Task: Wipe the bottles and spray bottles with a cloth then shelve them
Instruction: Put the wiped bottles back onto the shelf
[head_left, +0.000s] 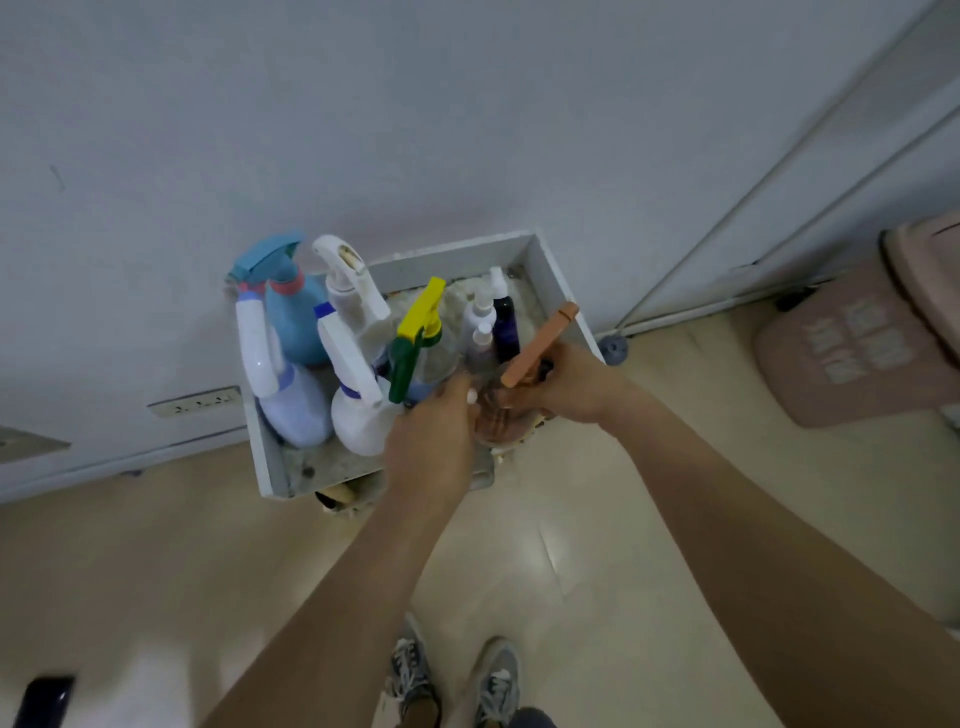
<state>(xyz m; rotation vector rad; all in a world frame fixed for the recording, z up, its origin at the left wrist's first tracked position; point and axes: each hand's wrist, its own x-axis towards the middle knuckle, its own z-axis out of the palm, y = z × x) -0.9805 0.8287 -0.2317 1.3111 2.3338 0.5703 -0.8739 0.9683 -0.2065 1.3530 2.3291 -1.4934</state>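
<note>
At the bottom centre of the frame stand two grey laced shoes (410, 670) on a pale, glossy floor (597, 545), with a dark blurred object (44, 699) in the lower left corner. Both bare forearms reach up from the bottom edge to meet at mid-frame.

The left hand (431, 441) shows its back to the camera and curls round the left side of the orange-trigger spray bottle (501, 415); its fingers show through the clear body. The right hand (571, 384) is clamped round the bottle's neck, just under the orange trigger, which slants toward the upper right. The bottle is upright at the front right corner of the white shelf tray (550, 275) (whether it rests on the tray or is held just above it I cannot tell). A small white patch lies by the left thumb; too small to identify.

Behind the hands, other bottles crowd the tray: a yellow-and-green-trigger bottle (415, 332) at centre, a white round bottle (363, 421) and a lavender bottle (291, 410) to the left, a blue spray bottle (291, 312) and a tall white-trigger bottle (353, 291) at the back left, small white pump bottles (480, 317) and a dark purple bottle (505, 327) at the back right.

The tray stands against a grey wall (467, 130). A wall socket (197, 402) sits at left, a pink bin (857, 343) at the right edge.
</note>
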